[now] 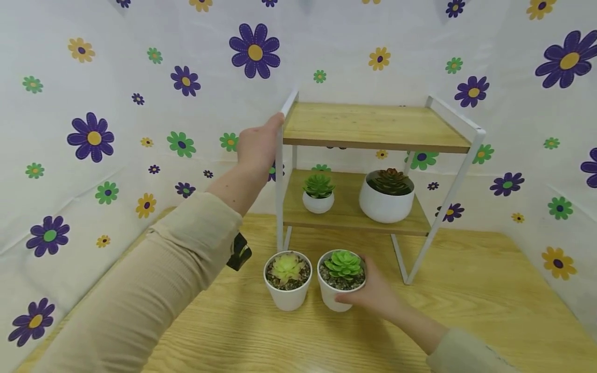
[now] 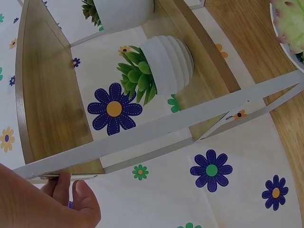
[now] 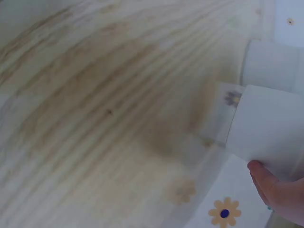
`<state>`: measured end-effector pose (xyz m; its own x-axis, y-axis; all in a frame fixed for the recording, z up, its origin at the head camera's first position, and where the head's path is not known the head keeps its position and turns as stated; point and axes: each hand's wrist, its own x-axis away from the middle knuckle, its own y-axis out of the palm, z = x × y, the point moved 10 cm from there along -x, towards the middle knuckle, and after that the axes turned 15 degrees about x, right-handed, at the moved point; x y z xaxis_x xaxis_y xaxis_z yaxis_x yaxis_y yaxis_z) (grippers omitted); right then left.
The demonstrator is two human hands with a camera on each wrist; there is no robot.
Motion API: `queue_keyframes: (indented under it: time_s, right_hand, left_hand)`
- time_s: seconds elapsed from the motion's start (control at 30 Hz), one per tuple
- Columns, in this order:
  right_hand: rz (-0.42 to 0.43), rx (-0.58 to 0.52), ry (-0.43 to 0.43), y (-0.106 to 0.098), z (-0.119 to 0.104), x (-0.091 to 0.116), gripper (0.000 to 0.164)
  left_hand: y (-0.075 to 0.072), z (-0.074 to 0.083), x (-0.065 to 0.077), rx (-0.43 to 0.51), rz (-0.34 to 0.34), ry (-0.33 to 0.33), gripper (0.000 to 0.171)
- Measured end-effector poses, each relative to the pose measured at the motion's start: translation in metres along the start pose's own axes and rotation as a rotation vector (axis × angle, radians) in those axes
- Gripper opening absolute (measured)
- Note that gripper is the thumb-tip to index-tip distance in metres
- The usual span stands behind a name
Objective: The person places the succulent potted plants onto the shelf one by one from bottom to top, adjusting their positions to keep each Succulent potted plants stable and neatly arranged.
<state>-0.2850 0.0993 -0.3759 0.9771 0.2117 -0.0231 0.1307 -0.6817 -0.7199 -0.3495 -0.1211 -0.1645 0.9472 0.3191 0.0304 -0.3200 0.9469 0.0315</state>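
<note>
My left hand (image 1: 258, 146) grips the upper left side of a two-tier shelf (image 1: 373, 122) with wooden boards and a white metal frame. The left wrist view shows its fingers (image 2: 61, 190) curled at the frame's top corner. With my right hand (image 1: 373, 291) I hold a white pot (image 1: 337, 299) by its right side, thumb in front. A bright green succulent (image 1: 344, 264) grows from gravel in it. Just left of it, a second white pot (image 1: 288, 299) carries a yellow-green succulent (image 1: 286, 267). Both pots are in front of the shelf, a narrow gap between them.
On the lower board are a small white pot (image 1: 318, 202) with a green succulent and a larger white bowl-shaped pot (image 1: 387, 206) with a dark reddish one. The wooden table (image 1: 475, 300) meets flower-printed cloth (image 1: 154, 103) behind and at the sides.
</note>
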Motion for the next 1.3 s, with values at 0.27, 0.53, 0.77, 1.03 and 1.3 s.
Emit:
queue_keyframes:
  time_s: [0.27,0.53,0.77,1.03,1.3]
  right_hand:
    - [0.009,0.051,-0.08,-0.04,-0.026,0.012,0.095]
    - [0.018,0.041,-0.176,-0.093,-0.065,0.021,0.094]
    - [-0.022,0.136,-0.156,-0.143,-0.096,0.027,0.093]
    - [-0.087,0.121,-0.146,-0.183,-0.127,0.021,0.086]
    - [-0.054,0.102,-0.175,-0.216,-0.162,0.003,0.077]
  left_hand:
    - [0.001,0.002,0.002,-0.011,-0.001,0.021,0.06]
    - [0.003,0.003,0.001,-0.042,0.002,0.025,0.06]
    - [0.003,0.004,-0.001,-0.035,0.01,0.033,0.057]
    - [0.001,0.003,-0.001,-0.023,0.021,0.031,0.057]
    - [0.001,0.005,-0.001,-0.033,0.025,0.059,0.044]
